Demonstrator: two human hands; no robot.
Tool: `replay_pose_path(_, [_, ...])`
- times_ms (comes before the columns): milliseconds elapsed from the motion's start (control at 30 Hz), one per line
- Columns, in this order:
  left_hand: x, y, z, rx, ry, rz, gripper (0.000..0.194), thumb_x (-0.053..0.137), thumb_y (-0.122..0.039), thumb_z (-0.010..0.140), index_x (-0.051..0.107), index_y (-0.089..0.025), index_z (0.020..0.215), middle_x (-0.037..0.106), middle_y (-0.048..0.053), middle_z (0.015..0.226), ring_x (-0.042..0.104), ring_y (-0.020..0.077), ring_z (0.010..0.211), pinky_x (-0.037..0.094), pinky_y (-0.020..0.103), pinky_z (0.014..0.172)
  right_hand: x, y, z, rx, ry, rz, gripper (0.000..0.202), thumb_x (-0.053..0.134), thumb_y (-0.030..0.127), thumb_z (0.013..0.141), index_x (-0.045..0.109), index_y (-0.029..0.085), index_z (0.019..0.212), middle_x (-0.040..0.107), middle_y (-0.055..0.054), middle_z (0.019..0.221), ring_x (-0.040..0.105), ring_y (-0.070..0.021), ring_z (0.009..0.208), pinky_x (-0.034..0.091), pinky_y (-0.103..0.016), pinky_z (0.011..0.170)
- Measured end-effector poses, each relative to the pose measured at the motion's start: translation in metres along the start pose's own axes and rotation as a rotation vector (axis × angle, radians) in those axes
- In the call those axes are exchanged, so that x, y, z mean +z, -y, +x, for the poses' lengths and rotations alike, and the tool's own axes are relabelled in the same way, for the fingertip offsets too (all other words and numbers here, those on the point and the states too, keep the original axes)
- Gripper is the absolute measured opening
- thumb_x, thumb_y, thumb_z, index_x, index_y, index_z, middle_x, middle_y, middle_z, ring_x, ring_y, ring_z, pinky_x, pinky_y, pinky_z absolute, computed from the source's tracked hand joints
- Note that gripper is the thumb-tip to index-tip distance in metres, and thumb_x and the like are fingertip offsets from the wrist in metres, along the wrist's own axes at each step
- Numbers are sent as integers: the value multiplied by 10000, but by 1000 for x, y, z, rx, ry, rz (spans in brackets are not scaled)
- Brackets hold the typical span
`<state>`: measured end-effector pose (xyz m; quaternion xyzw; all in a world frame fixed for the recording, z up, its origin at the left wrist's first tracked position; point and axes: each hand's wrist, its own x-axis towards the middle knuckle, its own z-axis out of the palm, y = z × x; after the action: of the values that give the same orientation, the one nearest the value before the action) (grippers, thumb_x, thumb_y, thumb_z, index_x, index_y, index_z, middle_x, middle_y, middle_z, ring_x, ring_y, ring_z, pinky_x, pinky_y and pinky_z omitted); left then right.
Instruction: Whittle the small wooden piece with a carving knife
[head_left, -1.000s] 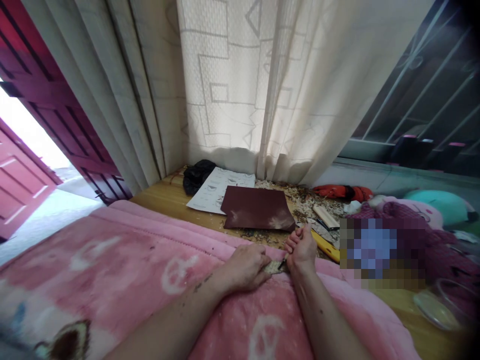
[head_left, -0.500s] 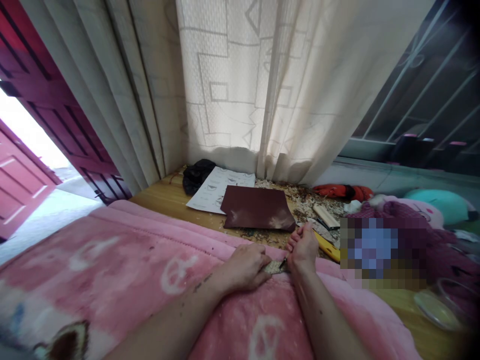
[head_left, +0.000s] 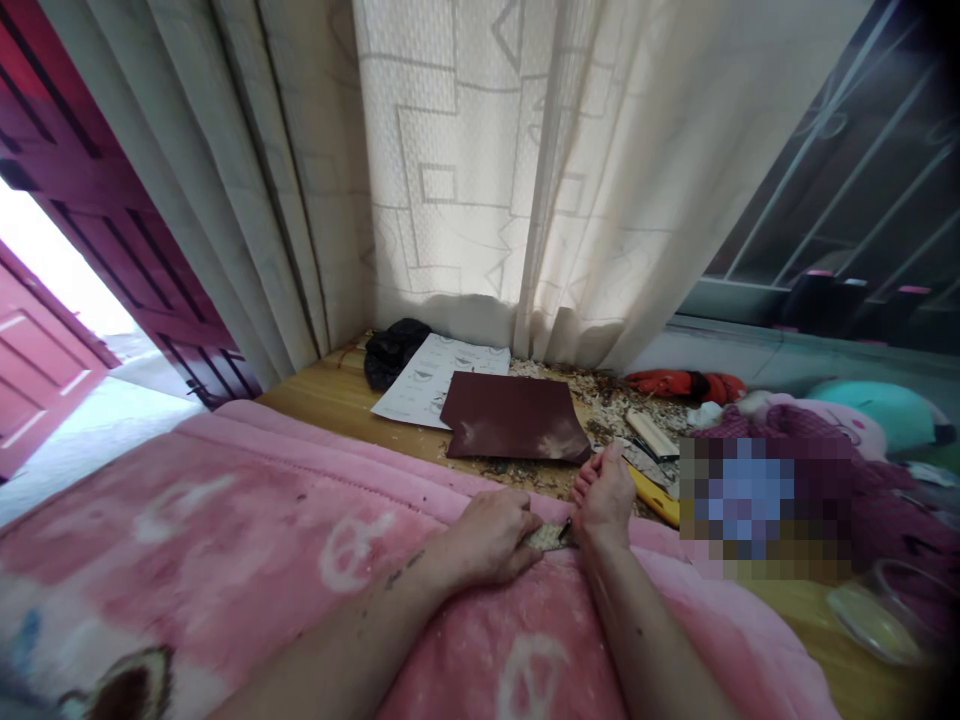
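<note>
Between two hands (head_left: 491, 535) (head_left: 606, 500), one pale piece (head_left: 552, 538)

Nothing legible, the small printed marks (head_left: 466, 362) on the white sheet (head_left: 409, 397) unreadable

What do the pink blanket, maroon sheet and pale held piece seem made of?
Pink blanket: likely plush fabric, soft, fuzzy pile. Maroon sheet: coated card or plastic perhaps, smooth with sheen. Pale piece: possibly wood, matt, mottled; too small to settle.

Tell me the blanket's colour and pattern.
The blanket is pink with whitish shapes and a brown patch at lower left; best seen in the head view.
</note>
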<state>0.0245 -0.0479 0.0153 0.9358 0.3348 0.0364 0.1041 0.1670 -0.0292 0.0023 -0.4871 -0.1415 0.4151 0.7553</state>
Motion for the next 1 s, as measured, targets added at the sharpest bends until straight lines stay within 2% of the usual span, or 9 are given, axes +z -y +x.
replay_pose_path(333, [-1, -3, -1, -29, 11, -33, 162, 518, -304, 735, 588, -164, 777, 513, 46, 805, 490, 163, 729, 374, 249, 616, -2, 0, 0, 4, 14, -3, 383, 414, 539, 751, 308, 201, 604, 246, 109, 389, 174, -37, 288, 124, -152, 274])
replay_pose_path(700, [4, -1, 0, -32, -39, -80, 151, 536, -298, 708, 596, -171, 765, 509, 39, 804, 491, 158, 715, 377, 245, 609, -3, -2, -1, -75, -70, -25, 368, 419, 524, 757, 305, 205, 614, 260, 106, 402, 210, -42, 301, 176, -159, 279])
replay_pose_path(1000, [8, 0, 1, -27, -43, -35, 149, 515, -296, 709, 574, -160, 715, 513, 42, 786, 491, 164, 707, 380, 253, 594, 0, -1, -6, -118, -108, -84, 362, 428, 530, 755, 329, 208, 623, 277, 102, 419, 237, -48, 313, 203, -169, 281])
